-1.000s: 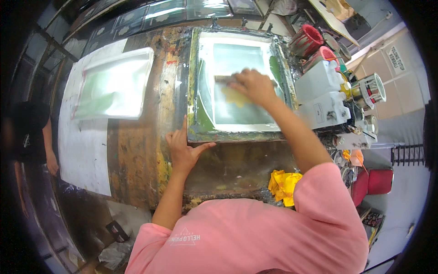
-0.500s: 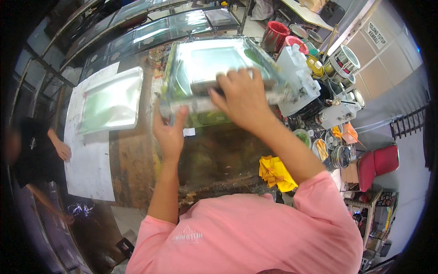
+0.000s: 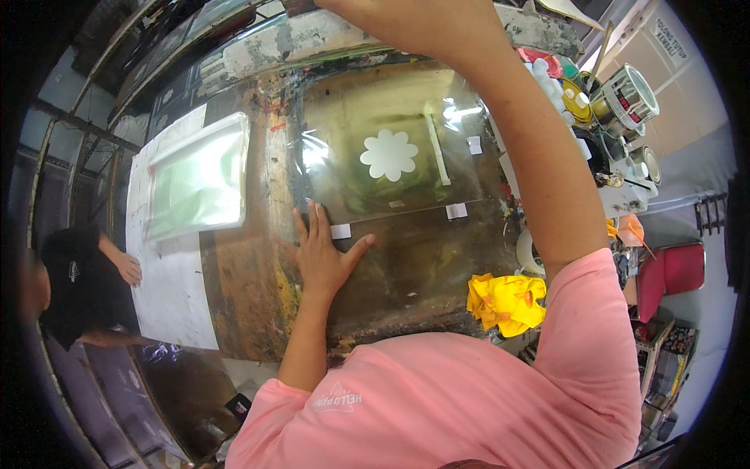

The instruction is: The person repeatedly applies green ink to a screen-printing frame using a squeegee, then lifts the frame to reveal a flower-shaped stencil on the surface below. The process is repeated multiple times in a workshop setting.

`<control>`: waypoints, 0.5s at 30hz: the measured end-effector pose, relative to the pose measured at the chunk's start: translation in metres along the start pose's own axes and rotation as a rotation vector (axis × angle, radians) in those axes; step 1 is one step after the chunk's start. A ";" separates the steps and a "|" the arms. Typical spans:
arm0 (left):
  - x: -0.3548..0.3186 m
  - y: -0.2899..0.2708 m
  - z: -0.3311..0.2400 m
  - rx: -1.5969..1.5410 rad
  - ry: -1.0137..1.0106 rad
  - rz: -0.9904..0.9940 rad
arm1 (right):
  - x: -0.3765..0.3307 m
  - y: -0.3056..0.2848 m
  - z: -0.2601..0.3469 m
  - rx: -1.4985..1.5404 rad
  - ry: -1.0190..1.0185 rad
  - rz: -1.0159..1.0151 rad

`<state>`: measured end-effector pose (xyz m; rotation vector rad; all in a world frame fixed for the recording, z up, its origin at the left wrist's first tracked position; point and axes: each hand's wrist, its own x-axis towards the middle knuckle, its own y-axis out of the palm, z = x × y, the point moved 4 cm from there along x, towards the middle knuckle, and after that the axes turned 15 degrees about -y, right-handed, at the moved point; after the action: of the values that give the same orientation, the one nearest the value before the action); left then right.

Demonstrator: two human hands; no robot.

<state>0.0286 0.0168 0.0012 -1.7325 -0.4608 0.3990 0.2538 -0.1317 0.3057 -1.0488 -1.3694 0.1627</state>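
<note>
Clear plastic film [image 3: 391,148], taped flat on the stained bench [image 3: 242,289], now lying uncovered. Head view: framed printing screen, seen pressed down over this spot a second ago and tilting up half a second ago, gone from over the film, presumably swung up beyond the upper edge. White flower print [image 3: 389,155] left on the film near its middle, with a pale strip just to its right. Small white tape tabs [image 3: 455,210] along the film's near and right edges.

Left hand [image 3: 324,254] spread flat, fingers together and thumb out, palm down on the bench at the film's near edge, fingertips touching the film beside one tape tab; nothing gripped. Same place as in both earlier frames, so acting as a steady hold-down throughout. Right hand [image 3: 406,23] raised to the upper edge of the picture, forearm crossing over the film's right side; fingers cut off by the frame, so grip not determinable, though probably keeping the lifted screen up.

Judgement: one print pass finished, screen lifted, printed piece exposed.

Elsewhere: second pale green framed screen [image 3: 199,184] on white paper [image 3: 168,297] to the left; yellow rag [image 3: 506,301] at the near bench edge; paint tins [image 3: 625,94] at right; another person in black [image 3: 74,285] at far left.
</note>
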 end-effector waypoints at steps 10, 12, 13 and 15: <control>0.079 -0.090 -0.012 -0.622 0.042 -0.419 | 0.009 -0.009 -0.001 0.035 -0.009 0.055; 0.082 -0.099 0.023 -0.628 -0.051 -0.462 | 0.004 -0.009 0.004 0.008 -0.030 0.025; 0.077 -0.101 0.047 -0.630 -0.102 -0.485 | 0.000 -0.009 0.006 -0.006 -0.033 0.009; 0.072 -0.104 0.100 -0.669 -0.176 -0.513 | -0.006 -0.007 0.008 0.008 -0.030 0.019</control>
<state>0.0310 0.1563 0.0818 -2.1230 -1.2405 0.0133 0.2419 -0.1352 0.3045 -1.0567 -1.3847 0.1990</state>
